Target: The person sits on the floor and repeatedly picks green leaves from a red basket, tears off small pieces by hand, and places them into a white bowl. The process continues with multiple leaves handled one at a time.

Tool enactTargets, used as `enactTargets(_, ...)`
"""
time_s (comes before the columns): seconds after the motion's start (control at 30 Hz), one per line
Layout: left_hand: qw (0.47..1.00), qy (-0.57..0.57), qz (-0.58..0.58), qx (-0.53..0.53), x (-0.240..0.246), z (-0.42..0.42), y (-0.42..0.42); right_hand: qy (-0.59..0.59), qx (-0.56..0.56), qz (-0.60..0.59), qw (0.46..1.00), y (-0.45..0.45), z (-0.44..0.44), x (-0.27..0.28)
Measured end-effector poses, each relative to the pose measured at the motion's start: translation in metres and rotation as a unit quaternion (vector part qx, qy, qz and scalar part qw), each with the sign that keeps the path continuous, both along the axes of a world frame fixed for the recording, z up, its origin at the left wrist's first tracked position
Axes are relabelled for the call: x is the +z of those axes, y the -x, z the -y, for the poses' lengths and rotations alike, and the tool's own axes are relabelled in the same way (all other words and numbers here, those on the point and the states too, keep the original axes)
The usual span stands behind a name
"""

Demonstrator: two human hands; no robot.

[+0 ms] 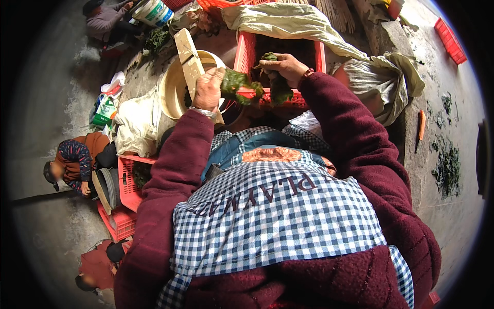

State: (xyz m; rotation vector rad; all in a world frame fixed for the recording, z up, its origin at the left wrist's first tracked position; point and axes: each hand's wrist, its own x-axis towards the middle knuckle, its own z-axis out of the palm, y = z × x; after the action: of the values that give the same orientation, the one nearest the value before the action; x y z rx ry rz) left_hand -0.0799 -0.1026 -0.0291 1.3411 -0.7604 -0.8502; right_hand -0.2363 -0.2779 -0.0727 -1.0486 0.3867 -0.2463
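Observation:
My left hand (208,89) is closed on one end of a wet-looking, dark green leafy strip (236,83), perhaps seaweed or a leaf vegetable. That hand is by a worn wooden board (190,54) laid across a cream plastic bucket (168,90). Between thumb and fingers, my right hand (287,69) pinches a dark green leafy clump (281,92), part of which sticks up above the thumb. Both hands are at the near side of a red plastic crate (245,52). Shadow hides most of what lies inside the crate.
A pale woven sack (293,21) drapes over the crate's far rim; a bulging sack (380,87) stands at right. An orange-handled tool (421,125) lies on a concrete ledge near scattered green scraps (447,166). At left, people (73,162) sit beside red crates (129,183).

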Motion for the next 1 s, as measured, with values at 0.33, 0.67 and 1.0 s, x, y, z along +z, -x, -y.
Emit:
enactTargets(0.33, 0.988, -0.088, 0.073, -0.099, 0.023, -0.034, 0.002, -0.153, -0.014, 0.028, 0.988, 0.010, 0.009, 0.003)
enactTargets(0.67, 0.833, -0.223, 0.484, -0.150, 0.010, -0.046, 0.017, -0.259, 0.143, 0.177, 0.939, 0.008, -0.008, 0.021)
enactTargets(1.0, 0.990, -0.081, -0.052, -0.107, -0.012, 0.001, 0.032, -0.188, 0.011, 0.136, 0.973, 0.005, 0.003, 0.001)
